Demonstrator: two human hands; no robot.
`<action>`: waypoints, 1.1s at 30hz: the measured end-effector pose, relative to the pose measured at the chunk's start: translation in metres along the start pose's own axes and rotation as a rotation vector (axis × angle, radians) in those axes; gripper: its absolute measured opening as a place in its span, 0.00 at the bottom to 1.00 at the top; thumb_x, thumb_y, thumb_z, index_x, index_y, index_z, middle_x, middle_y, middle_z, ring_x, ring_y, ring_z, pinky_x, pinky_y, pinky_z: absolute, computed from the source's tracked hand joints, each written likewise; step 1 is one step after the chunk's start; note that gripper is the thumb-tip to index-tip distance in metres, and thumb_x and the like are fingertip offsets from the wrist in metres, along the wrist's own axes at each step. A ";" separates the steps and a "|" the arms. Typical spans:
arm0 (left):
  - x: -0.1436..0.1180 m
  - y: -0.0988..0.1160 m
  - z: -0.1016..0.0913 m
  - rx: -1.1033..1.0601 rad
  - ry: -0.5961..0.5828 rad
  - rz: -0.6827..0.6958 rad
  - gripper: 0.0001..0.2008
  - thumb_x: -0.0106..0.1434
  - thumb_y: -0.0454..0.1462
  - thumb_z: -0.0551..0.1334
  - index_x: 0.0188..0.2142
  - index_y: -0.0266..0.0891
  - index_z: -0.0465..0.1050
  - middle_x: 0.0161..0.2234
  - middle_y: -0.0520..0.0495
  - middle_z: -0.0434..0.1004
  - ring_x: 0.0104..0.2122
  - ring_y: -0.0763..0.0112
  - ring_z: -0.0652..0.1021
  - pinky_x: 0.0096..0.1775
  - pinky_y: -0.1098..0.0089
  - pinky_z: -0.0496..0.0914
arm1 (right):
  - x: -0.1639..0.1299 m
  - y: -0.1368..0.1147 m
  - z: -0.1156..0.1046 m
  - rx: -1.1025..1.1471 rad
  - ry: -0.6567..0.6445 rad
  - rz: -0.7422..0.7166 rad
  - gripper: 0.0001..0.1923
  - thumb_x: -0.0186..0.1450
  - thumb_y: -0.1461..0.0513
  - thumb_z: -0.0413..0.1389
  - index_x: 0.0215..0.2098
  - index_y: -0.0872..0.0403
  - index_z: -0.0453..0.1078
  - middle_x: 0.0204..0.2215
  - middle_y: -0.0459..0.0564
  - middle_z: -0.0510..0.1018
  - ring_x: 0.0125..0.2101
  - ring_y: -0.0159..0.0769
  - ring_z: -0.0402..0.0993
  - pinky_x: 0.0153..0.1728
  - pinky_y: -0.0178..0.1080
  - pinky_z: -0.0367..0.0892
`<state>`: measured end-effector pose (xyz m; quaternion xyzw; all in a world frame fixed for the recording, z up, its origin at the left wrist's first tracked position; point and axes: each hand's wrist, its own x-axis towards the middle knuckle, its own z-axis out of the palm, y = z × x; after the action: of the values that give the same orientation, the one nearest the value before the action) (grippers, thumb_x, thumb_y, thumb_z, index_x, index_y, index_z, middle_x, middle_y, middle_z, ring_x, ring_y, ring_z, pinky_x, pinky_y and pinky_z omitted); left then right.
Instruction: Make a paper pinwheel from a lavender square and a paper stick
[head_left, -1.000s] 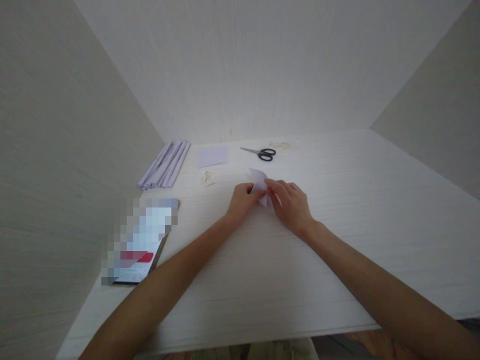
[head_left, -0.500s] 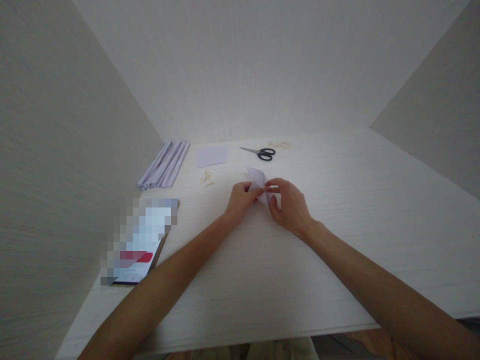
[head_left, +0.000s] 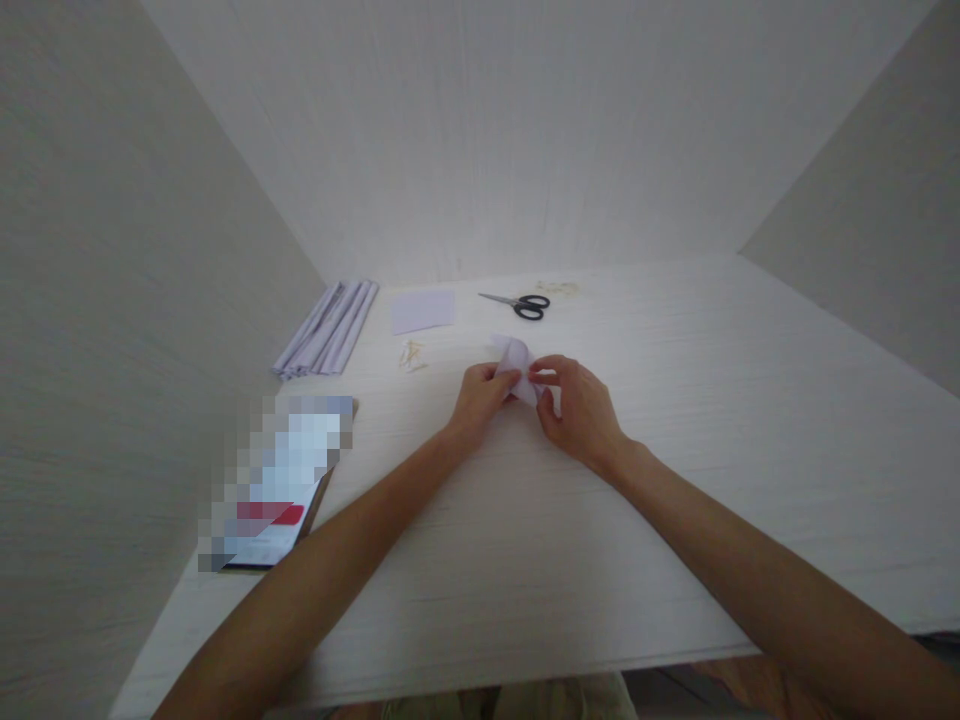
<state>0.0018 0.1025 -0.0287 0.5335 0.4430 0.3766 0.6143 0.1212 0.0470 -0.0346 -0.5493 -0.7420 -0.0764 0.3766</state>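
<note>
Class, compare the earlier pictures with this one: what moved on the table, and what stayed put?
The right hand lifted off the folded paper into a fingertip pinch; the left hand kept its grip. The paper was drawn slightly together. Scissors, paper strips, flat sheet and phone stayed put.

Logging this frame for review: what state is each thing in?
left hand: pinching folded paper
right hand: pinching folded paper
folded paper: creased, held between both hands
scissors: closed, lying flat
paper strips: bundled, lying flat
paper square: unfolded, flat
</note>
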 end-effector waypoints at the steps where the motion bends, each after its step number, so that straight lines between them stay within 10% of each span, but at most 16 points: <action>1: 0.000 0.000 0.000 0.017 -0.004 0.009 0.08 0.45 0.38 0.58 0.21 0.33 0.69 0.18 0.53 0.65 0.19 0.78 0.64 0.24 0.74 0.58 | 0.000 0.000 0.000 0.000 0.002 -0.002 0.19 0.51 0.72 0.45 0.41 0.54 0.56 0.32 0.51 0.74 0.33 0.37 0.73 0.34 0.40 0.65; 24: -0.005 -0.005 0.001 0.319 -0.056 0.210 0.10 0.51 0.37 0.54 0.26 0.33 0.70 0.22 0.51 0.68 0.22 0.76 0.67 0.26 0.73 0.61 | 0.001 -0.001 -0.002 0.395 0.295 0.174 0.13 0.59 0.64 0.48 0.43 0.52 0.58 0.29 0.46 0.70 0.30 0.31 0.68 0.33 0.38 0.64; 33: -0.021 -0.001 0.010 0.612 0.094 0.591 0.04 0.55 0.35 0.55 0.27 0.38 0.67 0.29 0.49 0.69 0.30 0.73 0.69 0.31 0.73 0.64 | 0.000 -0.012 -0.010 0.403 0.276 -0.012 0.19 0.58 0.60 0.51 0.48 0.49 0.58 0.30 0.46 0.71 0.28 0.33 0.67 0.34 0.41 0.63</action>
<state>0.0039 0.0792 -0.0267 0.7775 0.3899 0.4115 0.2724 0.1159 0.0375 -0.0236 -0.4432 -0.6870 -0.0033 0.5758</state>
